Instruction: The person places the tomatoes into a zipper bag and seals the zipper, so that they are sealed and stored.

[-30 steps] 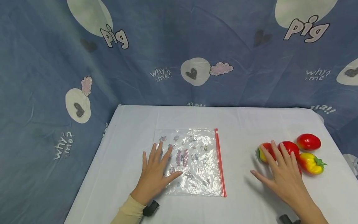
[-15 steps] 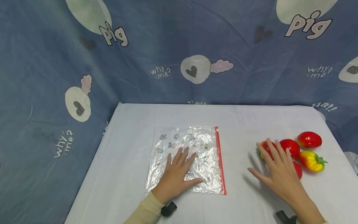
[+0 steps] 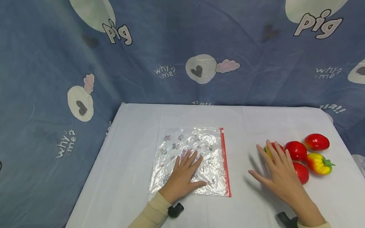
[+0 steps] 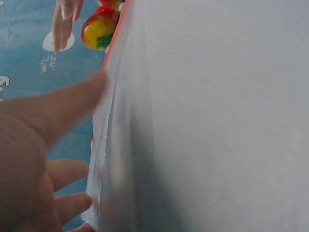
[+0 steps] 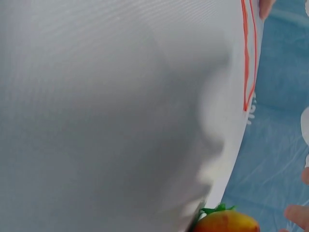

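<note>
A clear zip bag with small printed flowers and a red closure strip lies flat on the white table. Over its middle, the left hand spreads its straight fingers; whether it presses on the plastic I cannot tell. The right hand, fingers spread, is held above the table at the left side of several toy fruits, partly covering a red-yellow one. Beside it are a red fruit, another red one, a yellow-red pepper shape and a red oval. Neither hand grips anything.
The white table ends at the back against a blue printed cloth, which also hangs along the left side. A black wrist device sits at the left wrist and another at the right one.
The left hand has moved right, from the bag's left part to its middle. The right hand has shifted slightly left, uncovering more of the lower red fruit. The head view has tilted slightly.
</note>
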`<state>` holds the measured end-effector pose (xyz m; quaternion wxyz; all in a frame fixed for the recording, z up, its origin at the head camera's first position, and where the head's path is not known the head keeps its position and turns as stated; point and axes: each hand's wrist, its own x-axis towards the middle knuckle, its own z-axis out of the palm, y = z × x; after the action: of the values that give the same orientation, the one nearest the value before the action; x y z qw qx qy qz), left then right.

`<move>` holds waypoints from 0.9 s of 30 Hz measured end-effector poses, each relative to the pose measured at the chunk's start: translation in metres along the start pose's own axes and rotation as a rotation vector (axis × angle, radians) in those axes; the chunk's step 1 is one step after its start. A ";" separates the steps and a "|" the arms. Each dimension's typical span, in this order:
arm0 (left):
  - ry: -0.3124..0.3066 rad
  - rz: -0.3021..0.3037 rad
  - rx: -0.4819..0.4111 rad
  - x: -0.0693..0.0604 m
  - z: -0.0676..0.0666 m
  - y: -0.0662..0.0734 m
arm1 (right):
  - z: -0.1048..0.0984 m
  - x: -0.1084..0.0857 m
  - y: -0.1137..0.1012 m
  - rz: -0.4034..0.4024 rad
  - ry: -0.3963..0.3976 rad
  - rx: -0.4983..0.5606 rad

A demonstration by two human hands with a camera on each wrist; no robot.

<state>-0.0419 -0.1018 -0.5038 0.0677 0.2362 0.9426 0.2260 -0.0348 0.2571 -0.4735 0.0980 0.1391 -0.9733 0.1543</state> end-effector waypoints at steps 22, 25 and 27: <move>-0.008 0.007 0.001 -0.001 0.010 -0.011 | 0.007 0.009 -0.011 -0.026 -0.057 0.019; -0.003 0.005 -0.004 -0.002 0.010 -0.010 | 0.008 0.010 -0.012 -0.030 -0.063 0.019; -0.004 0.002 -0.013 -0.003 0.010 -0.010 | 0.010 0.011 -0.013 -0.034 -0.064 0.023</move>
<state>-0.0412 -0.1074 -0.5170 0.0706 0.2372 0.9408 0.2317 -0.0427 0.2391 -0.4762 0.0678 0.1617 -0.9716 0.1591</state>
